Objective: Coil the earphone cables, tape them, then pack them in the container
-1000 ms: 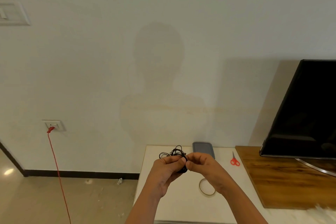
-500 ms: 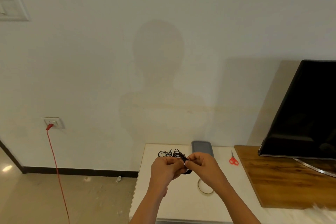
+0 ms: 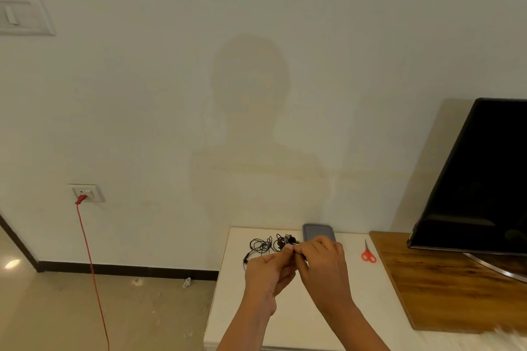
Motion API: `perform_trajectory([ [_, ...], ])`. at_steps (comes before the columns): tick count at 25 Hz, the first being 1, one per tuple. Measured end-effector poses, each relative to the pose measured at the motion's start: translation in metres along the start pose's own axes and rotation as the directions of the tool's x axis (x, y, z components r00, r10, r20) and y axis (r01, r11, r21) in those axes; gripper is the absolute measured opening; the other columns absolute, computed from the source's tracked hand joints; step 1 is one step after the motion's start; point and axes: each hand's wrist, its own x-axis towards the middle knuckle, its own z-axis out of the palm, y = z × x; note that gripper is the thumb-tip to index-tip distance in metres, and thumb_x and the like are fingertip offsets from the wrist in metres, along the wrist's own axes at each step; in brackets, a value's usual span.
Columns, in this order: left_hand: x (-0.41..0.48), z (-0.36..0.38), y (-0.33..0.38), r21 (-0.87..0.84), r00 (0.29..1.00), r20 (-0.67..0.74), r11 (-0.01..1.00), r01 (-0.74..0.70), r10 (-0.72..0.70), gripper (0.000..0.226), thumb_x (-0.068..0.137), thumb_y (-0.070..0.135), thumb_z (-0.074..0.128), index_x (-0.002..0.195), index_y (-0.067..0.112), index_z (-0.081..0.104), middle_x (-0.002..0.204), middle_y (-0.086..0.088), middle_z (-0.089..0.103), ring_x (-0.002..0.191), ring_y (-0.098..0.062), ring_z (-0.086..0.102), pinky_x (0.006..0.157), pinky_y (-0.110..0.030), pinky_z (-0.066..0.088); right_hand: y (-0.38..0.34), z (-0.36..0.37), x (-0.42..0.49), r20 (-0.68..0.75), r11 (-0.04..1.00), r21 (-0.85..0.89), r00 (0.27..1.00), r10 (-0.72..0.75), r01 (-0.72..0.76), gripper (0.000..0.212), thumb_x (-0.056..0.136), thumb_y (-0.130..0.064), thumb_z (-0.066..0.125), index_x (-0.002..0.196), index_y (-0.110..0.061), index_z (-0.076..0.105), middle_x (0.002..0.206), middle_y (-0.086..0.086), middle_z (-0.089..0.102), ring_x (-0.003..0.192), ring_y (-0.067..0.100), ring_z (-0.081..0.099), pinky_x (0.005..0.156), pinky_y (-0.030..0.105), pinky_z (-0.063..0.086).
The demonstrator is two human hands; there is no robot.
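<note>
While both hands meet above the white table (image 3: 285, 328), left fingers (image 3: 281, 254) and right fingers (image 3: 309, 246) pinch the black earphone cable (image 3: 261, 245).

Black earphone cables (image 3: 261, 245), grey container (image 3: 318, 231), red scissors (image 3: 368, 254), white table (image 3: 368, 288).

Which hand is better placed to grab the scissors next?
Right. The scissors lie to the right of the right hand on the table; the left hand would have to cross over, and it pinches the cable.

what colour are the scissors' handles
Red, seen in the head view: scissors on the white table.
</note>
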Motion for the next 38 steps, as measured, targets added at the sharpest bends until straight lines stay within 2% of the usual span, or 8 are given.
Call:
perform_trajectory([
  [7, 0.001, -0.005, -0.008, 0.193, 0.990, -0.063, 0.974, -0.115, 0.129, 0.027, 0.092, 0.017, 0.063, 0.069, 0.009, 0.075, 0.076, -0.016, 0.075, 0.068, -0.016, 0.072, 0.067, -0.022, 0.058, 0.000, 0.004, -0.009, 0.060, 0.984, 0.017, 0.982, -0.179, 0.178, 0.019, 0.088, -0.027, 0.054, 0.080, -0.018, 0.069, 0.078, -0.007, 0.066, 0.083, 0.017, 0.060, 0.067, 0.029, 0.048],
  [9, 0.001, -0.008, -0.010, 0.209, 0.987, -0.060, 0.969, -0.131, 0.146, 0.028, 0.094, 0.016, 0.060, 0.072, 0.008, 0.075, 0.074, -0.014, 0.075, 0.068, -0.013, 0.073, 0.067, -0.020, 0.057, -0.001, -0.003, -0.002, 0.182, 0.967, 0.255, 0.983, -0.028, -0.019, 0.010, 0.086, -0.030, 0.060, 0.084, -0.025, 0.068, 0.081, -0.018, 0.065, 0.085, 0.003, 0.056, 0.074, 0.023, 0.048],
  [12, 0.003, -0.012, -0.011, 0.266, 0.978, -0.019, 0.944, -0.195, 0.207, 0.025, 0.096, 0.017, 0.056, 0.083, 0.007, 0.075, 0.076, -0.006, 0.076, 0.075, -0.011, 0.074, 0.062, -0.014, 0.052, -0.002, -0.013, 0.006, 0.400, 0.760, 0.509, 0.893, 0.206, -0.404, 0.003, 0.086, -0.033, 0.065, 0.084, -0.033, 0.064, 0.082, -0.021, 0.066, 0.090, -0.004, 0.059, 0.080, 0.015, 0.043],
  [17, 0.004, -0.012, -0.010, 0.255, 0.954, 0.038, 0.921, -0.295, 0.296, 0.022, 0.095, 0.014, 0.057, 0.085, 0.009, 0.075, 0.078, -0.006, 0.077, 0.079, -0.015, 0.074, 0.066, -0.015, 0.054, 0.003, -0.010, 0.012, 0.493, 0.810, 0.393, 0.843, 0.214, -0.436, 0.018, 0.089, -0.039, 0.060, 0.081, -0.032, 0.074, 0.074, -0.021, 0.070, 0.082, -0.002, 0.063, 0.084, 0.029, 0.050],
  [22, 0.005, -0.015, -0.016, 0.246, 0.940, -0.083, 0.921, -0.301, 0.330, 0.015, 0.088, 0.019, 0.067, 0.077, 0.022, 0.077, 0.071, -0.002, 0.075, 0.076, -0.014, 0.073, 0.064, -0.019, 0.056, -0.008, -0.001, 0.003, 0.346, 0.870, 0.320, 0.901, 0.260, -0.374, 0.009, 0.088, -0.035, 0.064, 0.086, -0.035, 0.072, 0.076, -0.029, 0.060, 0.095, 0.002, 0.047, 0.087, 0.022, 0.028],
  [27, 0.000, -0.011, -0.009, 0.010, 0.993, -0.061, 0.995, -0.096, 0.096, 0.012, 0.088, 0.019, 0.068, 0.088, 0.009, 0.075, 0.083, -0.010, 0.077, 0.082, -0.018, 0.074, 0.068, -0.025, 0.058, -0.014, 0.008, -0.006, 0.219, 0.825, 0.412, 0.921, 0.323, -0.388, 0.006, 0.085, -0.027, 0.067, 0.088, -0.032, 0.070, 0.089, -0.017, 0.065, 0.100, 0.014, 0.047, 0.083, 0.014, 0.028],
  [31, -0.002, -0.008, -0.006, -0.227, 0.992, 0.072, 0.967, 0.114, -0.100, 0.020, 0.090, 0.023, 0.062, 0.098, 0.007, 0.071, 0.090, -0.009, 0.076, 0.089, -0.019, 0.070, 0.071, -0.030, 0.058, -0.020, 0.004, -0.003, 0.084, 0.836, 0.462, 0.953, 0.292, -0.297, 0.011, 0.081, -0.022, 0.064, 0.085, -0.031, 0.070, 0.086, -0.032, 0.057, 0.099, 0.005, 0.047, 0.082, 0.019, 0.032],
  [38, 0.002, -0.011, -0.011, -0.342, 0.990, 0.134, 0.935, 0.095, -0.051, 0.014, 0.089, 0.004, 0.062, 0.100, 0.003, 0.069, 0.091, -0.010, 0.075, 0.089, -0.020, 0.068, 0.084, -0.034, 0.055, -0.019, -0.004, 0.003, 0.285, 0.575, 0.648, 0.859, 0.425, -0.499, 0.024, 0.086, -0.012, 0.067, 0.081, -0.035, 0.068, 0.087, -0.022, 0.068, 0.095, 0.001, 0.058, 0.079, 0.012, 0.041],
])
